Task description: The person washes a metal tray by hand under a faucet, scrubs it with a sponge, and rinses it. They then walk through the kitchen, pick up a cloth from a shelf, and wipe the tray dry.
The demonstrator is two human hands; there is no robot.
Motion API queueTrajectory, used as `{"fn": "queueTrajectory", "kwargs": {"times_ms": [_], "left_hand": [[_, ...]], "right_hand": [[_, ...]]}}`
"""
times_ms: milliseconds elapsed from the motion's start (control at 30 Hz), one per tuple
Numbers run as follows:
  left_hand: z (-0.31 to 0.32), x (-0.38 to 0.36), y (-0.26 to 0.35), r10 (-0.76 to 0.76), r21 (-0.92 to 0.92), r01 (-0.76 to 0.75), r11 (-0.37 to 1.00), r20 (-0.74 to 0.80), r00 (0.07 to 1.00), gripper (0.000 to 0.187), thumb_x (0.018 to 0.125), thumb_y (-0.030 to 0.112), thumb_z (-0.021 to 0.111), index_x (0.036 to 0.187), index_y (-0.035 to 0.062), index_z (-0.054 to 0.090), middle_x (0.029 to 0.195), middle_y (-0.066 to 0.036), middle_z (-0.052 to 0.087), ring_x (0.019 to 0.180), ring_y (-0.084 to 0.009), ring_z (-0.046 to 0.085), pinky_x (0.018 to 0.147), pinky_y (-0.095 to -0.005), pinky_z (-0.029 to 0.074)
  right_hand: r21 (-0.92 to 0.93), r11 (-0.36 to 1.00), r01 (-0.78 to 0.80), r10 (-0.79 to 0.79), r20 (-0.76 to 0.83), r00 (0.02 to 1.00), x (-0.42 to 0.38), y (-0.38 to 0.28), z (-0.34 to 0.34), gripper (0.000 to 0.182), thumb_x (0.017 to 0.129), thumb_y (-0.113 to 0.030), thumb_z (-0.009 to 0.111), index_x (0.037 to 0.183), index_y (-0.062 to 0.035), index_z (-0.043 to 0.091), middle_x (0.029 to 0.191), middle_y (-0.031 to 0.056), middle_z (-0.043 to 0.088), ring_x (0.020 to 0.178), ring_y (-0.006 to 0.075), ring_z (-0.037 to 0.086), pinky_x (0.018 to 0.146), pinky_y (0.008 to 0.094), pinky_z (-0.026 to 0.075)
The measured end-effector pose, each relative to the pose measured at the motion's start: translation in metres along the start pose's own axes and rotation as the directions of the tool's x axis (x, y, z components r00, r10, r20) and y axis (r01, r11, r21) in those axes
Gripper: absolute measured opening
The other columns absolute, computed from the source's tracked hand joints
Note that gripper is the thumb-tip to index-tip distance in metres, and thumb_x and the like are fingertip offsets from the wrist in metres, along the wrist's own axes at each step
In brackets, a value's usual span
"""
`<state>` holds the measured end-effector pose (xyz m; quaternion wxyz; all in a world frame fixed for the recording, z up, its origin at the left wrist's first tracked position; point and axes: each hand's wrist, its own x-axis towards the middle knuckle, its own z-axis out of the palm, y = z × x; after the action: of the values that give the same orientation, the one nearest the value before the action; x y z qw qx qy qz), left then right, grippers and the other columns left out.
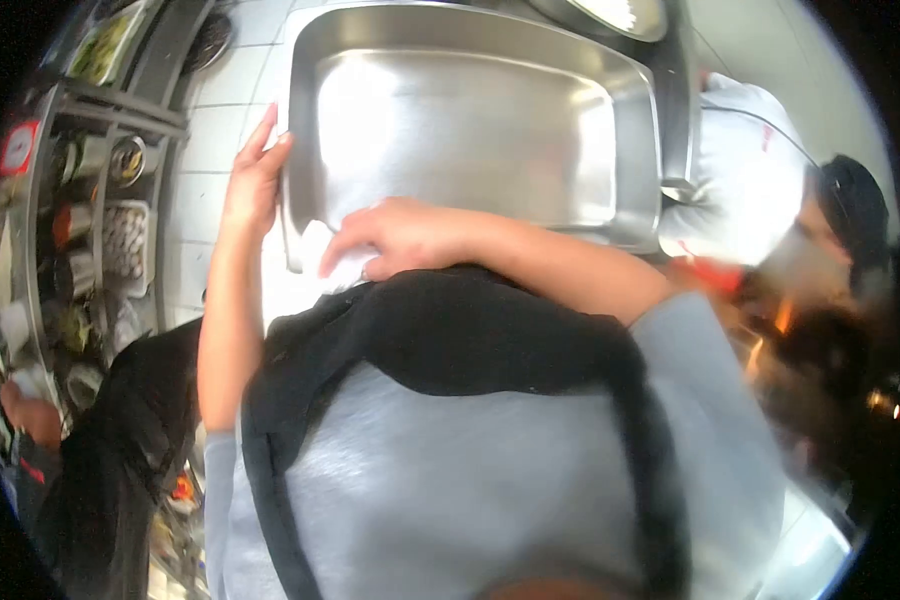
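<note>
A large, deep, rectangular stainless steel pan (450,140) lies before me, its inside bare and shiny. My left hand (255,180) grips the pan's left wall, thumb by the rim and the other fingers partly hidden along the outside. Reaching across my body, my right hand (405,235) is at the pan's near left corner. Its bent fingers press on a crumpled white cloth (342,272), which lies against the near rim. The cloth's lower part is hidden by my black apron (490,335).
At left, a metal shelf rack (110,110) holds trays and containers, and a person in dark clothes (130,420) stands close. Another person in a white top (745,165) is at right, near an orange flame (784,314). A bowl (615,12) sits beyond the pan.
</note>
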<state>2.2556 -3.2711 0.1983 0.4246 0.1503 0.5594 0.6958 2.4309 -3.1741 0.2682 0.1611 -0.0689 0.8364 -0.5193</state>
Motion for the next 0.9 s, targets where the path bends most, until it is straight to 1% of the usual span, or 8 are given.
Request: {"fn": "queueTrajectory", "kwargs": {"times_ms": [167,367,467,500,567,700,767,900], "left_hand": [[-0.005,0.008,-0.003,-0.068,-0.055,0.068,0.996,0.003,0.998,0.049,0.089,0.007,0.048,0.135,0.0055,0.031,0.108,-0.008,0.057,0.091,-0.0106,0.055,0.079,-0.0227,0.044],[-0.006,0.004,-0.007,0.002,0.009,-0.002,1.000,0.003,1.000,0.048,0.089,0.008,0.047,0.134,0.0045,0.031,0.112,-0.008,0.055,0.094,-0.0108,0.054,0.082,-0.0233,0.043],[-0.011,0.003,-0.001,-0.001,0.079,0.002,0.997,-0.016,1.000,0.048,0.090,0.010,0.048,0.135,0.0051,0.031,0.110,-0.007,0.056,0.094,-0.0100,0.054,0.081,-0.0239,0.043],[-0.017,0.003,0.004,0.003,0.096,-0.003,0.995,-0.003,1.000,0.048,0.090,0.011,0.048,0.135,0.0053,0.031,0.109,-0.007,0.057,0.093,-0.0099,0.054,0.080,-0.0240,0.043],[-0.028,0.005,0.006,-0.006,0.102,0.003,0.995,0.030,1.000,0.053,0.087,0.008,0.052,0.135,0.0054,0.030,0.103,-0.007,0.058,0.084,-0.0095,0.056,0.073,-0.0233,0.046],[-0.023,-0.012,0.001,0.114,0.353,-0.100,0.930,-0.018,0.993,0.063,0.078,-0.002,0.055,0.135,0.0039,0.028,0.098,-0.007,0.059,0.073,-0.0084,0.056,0.064,-0.0204,0.045],[-0.026,-0.016,0.008,0.047,0.371,-0.048,0.927,0.010,0.999,0.068,0.073,-0.007,0.054,0.135,0.0022,0.027,0.097,-0.006,0.059,0.071,-0.0082,0.056,0.062,-0.0196,0.045],[-0.031,-0.020,0.003,0.082,0.299,-0.079,0.951,0.002,0.997,0.070,0.070,-0.009,0.051,0.135,0.0011,0.027,0.096,-0.006,0.059,0.071,-0.0076,0.055,0.062,-0.0188,0.044]], "right_hand": [[0.002,0.990,-0.142,0.138,-0.272,0.952,-0.087,0.019,0.002,0.044,0.068,0.003,0.050,0.109,-0.0112,0.056,0.101,0.0086,0.051,0.098,0.0251,0.050,0.085,0.0339,0.040],[-0.085,0.746,-0.660,0.568,-0.436,0.698,-0.214,0.025,-0.009,0.044,0.066,0.004,0.051,0.104,-0.0158,0.061,0.097,0.0110,0.054,0.096,0.0292,0.053,0.085,0.0358,0.043],[-0.473,0.232,-0.850,0.763,-0.453,0.460,-0.263,0.028,-0.033,0.043,0.065,0.004,0.052,0.102,-0.0151,0.063,0.095,0.0131,0.059,0.091,0.0325,0.055,0.081,0.0388,0.045],[-0.536,0.288,-0.794,0.816,-0.297,0.496,-0.276,0.040,-0.059,0.043,0.067,0.003,0.052,0.104,-0.0164,0.062,0.101,0.0106,0.060,0.093,0.0314,0.055,0.080,0.0399,0.045],[-0.594,0.107,-0.797,0.716,-0.511,0.476,-0.259,0.038,-0.096,0.046,0.069,0.003,0.051,0.108,-0.0185,0.059,0.107,0.0088,0.059,0.095,0.0301,0.055,0.080,0.0397,0.046],[-0.765,0.157,-0.624,0.122,-0.612,0.781,-0.179,0.059,-0.158,0.028,0.072,-0.001,0.046,0.095,-0.0107,0.059,0.092,0.0052,0.056,0.092,0.0256,0.053,0.076,0.0362,0.046],[-0.911,0.150,-0.384,0.059,-0.379,0.923,-0.164,0.104,-0.172,0.024,0.071,-0.004,0.050,0.091,-0.0127,0.057,0.092,0.0011,0.055,0.090,0.0209,0.053,0.076,0.0345,0.046],[-0.855,-0.039,-0.517,0.250,-0.509,0.824,-0.185,0.160,-0.170,0.016,0.074,-0.008,0.050,0.086,-0.0144,0.058,0.096,0.0000,0.057,0.095,0.0200,0.053,0.075,0.0344,0.046]]}}
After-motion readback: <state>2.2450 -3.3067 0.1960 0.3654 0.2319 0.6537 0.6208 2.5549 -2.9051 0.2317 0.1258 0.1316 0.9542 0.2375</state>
